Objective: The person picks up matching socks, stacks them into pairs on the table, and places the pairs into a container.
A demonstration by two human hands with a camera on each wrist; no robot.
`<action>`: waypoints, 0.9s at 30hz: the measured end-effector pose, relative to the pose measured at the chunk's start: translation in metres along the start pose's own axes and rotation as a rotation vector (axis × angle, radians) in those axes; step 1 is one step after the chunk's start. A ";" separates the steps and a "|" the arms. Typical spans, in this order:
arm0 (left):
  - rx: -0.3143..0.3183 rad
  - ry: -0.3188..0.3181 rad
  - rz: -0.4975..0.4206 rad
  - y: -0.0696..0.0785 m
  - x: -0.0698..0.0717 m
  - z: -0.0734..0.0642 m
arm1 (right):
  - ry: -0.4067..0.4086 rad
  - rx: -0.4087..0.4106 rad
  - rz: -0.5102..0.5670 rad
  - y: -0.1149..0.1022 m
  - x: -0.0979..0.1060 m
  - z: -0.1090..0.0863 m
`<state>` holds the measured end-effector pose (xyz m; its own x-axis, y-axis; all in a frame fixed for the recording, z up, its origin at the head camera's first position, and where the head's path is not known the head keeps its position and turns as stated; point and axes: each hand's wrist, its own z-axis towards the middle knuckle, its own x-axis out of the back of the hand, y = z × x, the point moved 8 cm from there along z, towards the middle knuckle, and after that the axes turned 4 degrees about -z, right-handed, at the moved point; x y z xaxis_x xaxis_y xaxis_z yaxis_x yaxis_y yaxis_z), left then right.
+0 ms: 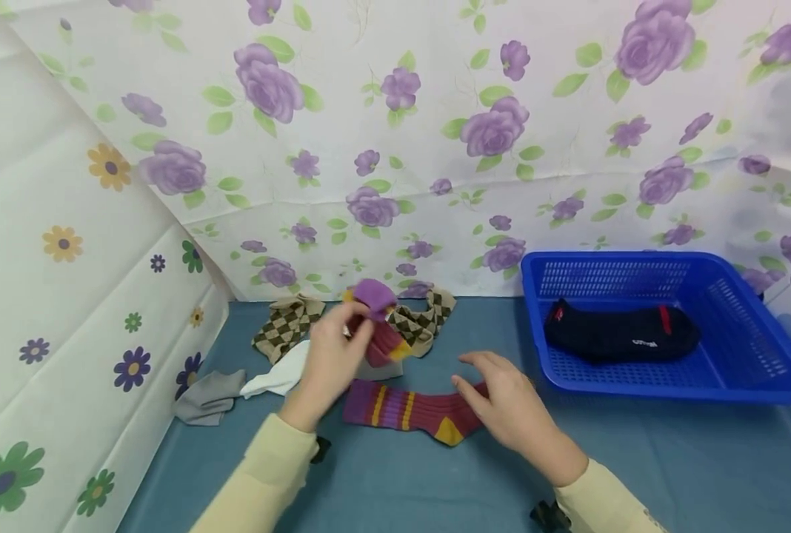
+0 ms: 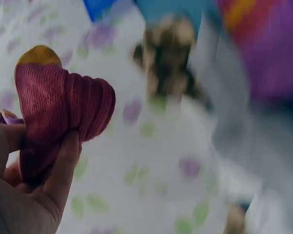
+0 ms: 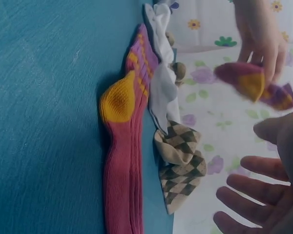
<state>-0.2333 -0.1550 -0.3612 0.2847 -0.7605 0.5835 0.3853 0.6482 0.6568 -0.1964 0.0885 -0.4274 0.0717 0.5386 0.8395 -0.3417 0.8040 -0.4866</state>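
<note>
My left hand [image 1: 332, 355] pinches a maroon sock [image 1: 384, 342] with a yellow heel and a purple cuff, raised above the table. In the left wrist view that sock [image 2: 63, 105] looks bunched and folded between thumb and fingers. A matching striped sock [image 1: 429, 411] lies flat on the table, purple cuff to the left, yellow heel toward me. Over its toe end hovers my right hand [image 1: 509, 403], fingers spread and slightly bent, holding nothing. From the right wrist, the flat sock [image 3: 124, 170] and the spread right hand [image 3: 263, 195] appear apart.
Behind the left hand lie checkered socks [image 1: 289, 322], a white sock [image 1: 278, 374] and a grey sock [image 1: 209, 398]. A blue basket [image 1: 642, 389] on the right holds a dark navy sock bundle [image 1: 618, 333]. Flowered sheets [image 1: 435, 178] line the back and left side.
</note>
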 end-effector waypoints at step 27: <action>0.052 -0.353 -0.256 0.054 -0.109 -0.049 | -0.078 -0.026 0.073 0.000 -0.008 0.007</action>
<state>-0.2005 -0.0385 -0.4129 -0.1354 -0.8429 0.5208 0.3573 0.4487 0.8191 -0.2040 0.0823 -0.4327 -0.0262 0.5754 0.8175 -0.3185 0.7703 -0.5524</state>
